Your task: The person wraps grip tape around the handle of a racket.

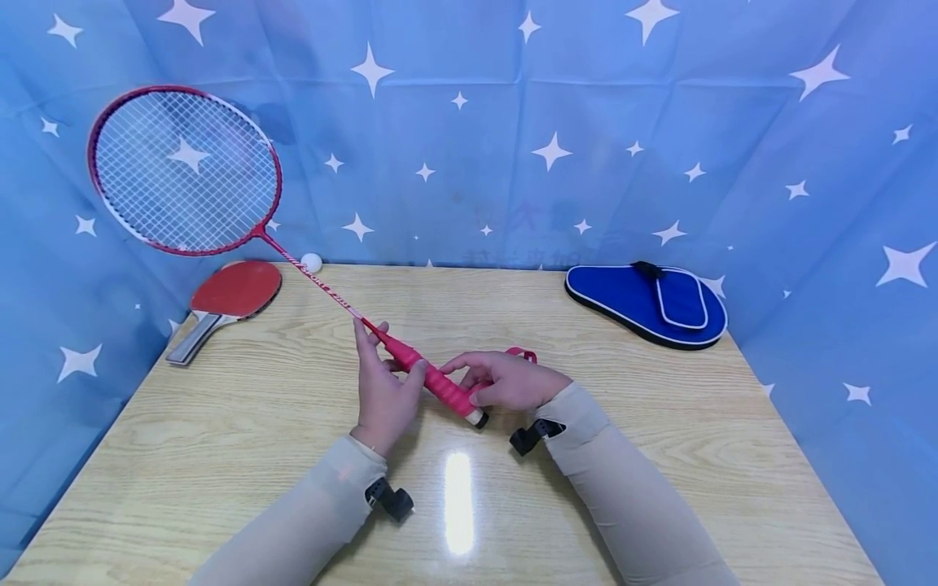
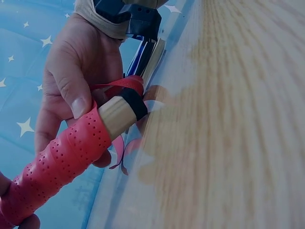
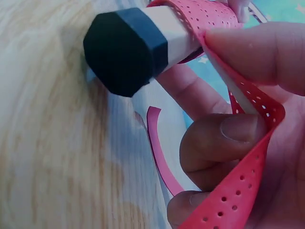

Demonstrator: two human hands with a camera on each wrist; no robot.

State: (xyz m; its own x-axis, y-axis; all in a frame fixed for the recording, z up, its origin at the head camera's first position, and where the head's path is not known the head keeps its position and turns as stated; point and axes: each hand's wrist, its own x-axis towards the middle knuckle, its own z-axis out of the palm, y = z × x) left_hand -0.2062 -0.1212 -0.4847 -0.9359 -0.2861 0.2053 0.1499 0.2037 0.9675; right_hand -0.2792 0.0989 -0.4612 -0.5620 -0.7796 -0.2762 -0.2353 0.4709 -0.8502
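Observation:
A red-and-white badminton racket [image 1: 315, 278] slants across the head view, its strung head raised at the upper left. Pink perforated grip tape [image 2: 62, 157] is wound around its handle. Pale bare wood [image 2: 116, 116] shows between the tape and the black butt cap [image 3: 116, 52]. My left hand [image 1: 388, 399] holds the handle near its upper end, thumb and fingers on opposite sides. By the butt, my right hand [image 1: 513, 381] pinches the tape where it leaves the handle. The tape's loose length [image 3: 233, 200] runs over the curled fingers, with a strip hanging behind.
Two table tennis bats [image 1: 238, 289], one red-faced, lie at the table's back left. Near them is a white ball [image 1: 311, 262]. A blue bat case [image 1: 630, 301] lies at the back right. A blue star-patterned curtain [image 1: 469, 163] stands behind the wooden table [image 1: 220, 456].

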